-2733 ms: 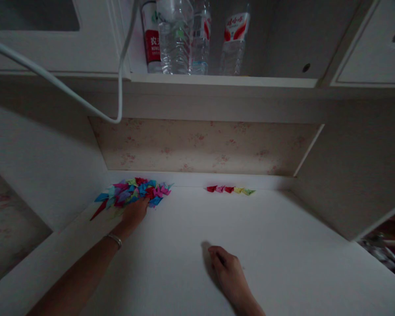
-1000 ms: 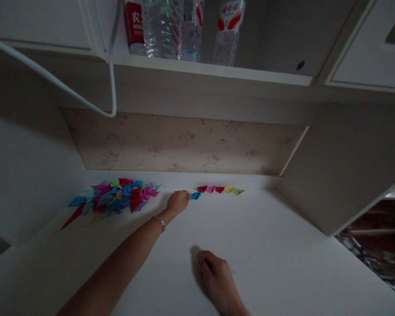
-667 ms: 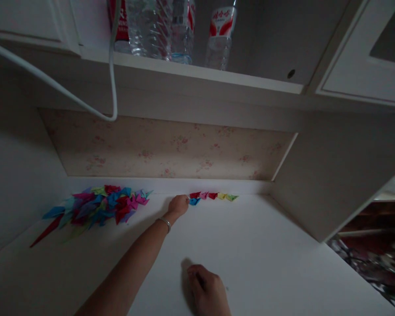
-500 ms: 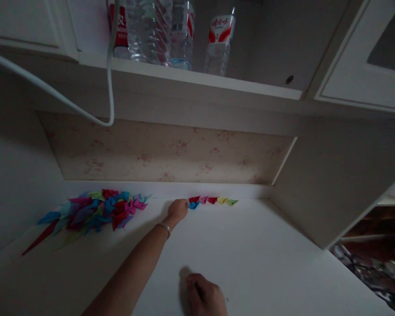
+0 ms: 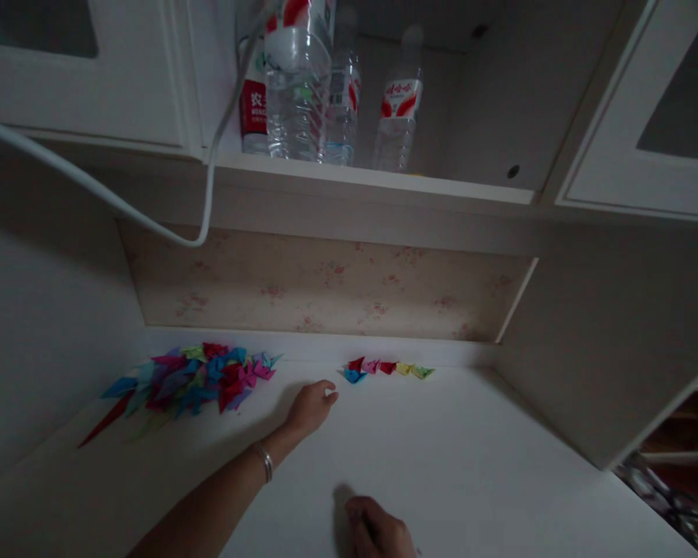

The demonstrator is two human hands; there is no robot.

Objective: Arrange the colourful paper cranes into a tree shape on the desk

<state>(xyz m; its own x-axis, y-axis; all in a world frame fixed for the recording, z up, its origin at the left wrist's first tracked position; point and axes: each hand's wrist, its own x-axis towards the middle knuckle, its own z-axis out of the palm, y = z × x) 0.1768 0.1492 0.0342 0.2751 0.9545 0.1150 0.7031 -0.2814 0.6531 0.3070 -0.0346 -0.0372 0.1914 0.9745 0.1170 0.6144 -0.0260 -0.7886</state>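
A heap of small folded paper pieces (image 5: 195, 378) in blue, red, pink and green lies at the back left of the white desk (image 5: 442, 457). To its right a short row of folded pieces (image 5: 387, 369) runs along the back ledge, with a blue piece (image 5: 354, 376) at its left end. My left hand (image 5: 311, 404) rests on the desk just short of that blue piece, fingers loosely curled and holding nothing. My right hand (image 5: 378, 533) lies near the front edge, curled into a loose fist and partly cut off by the frame.
Several water bottles (image 5: 326, 85) stand on a shelf (image 5: 378, 180) above the desk. A white cable (image 5: 209, 186) hangs down from the shelf at the left. Cabinet walls close in the desk on both sides; a floral panel (image 5: 326, 283) backs it.
My left hand carried a blue piece from the heap to the left end of the row, let go of it, and drew back toward me. The right hand stayed put.
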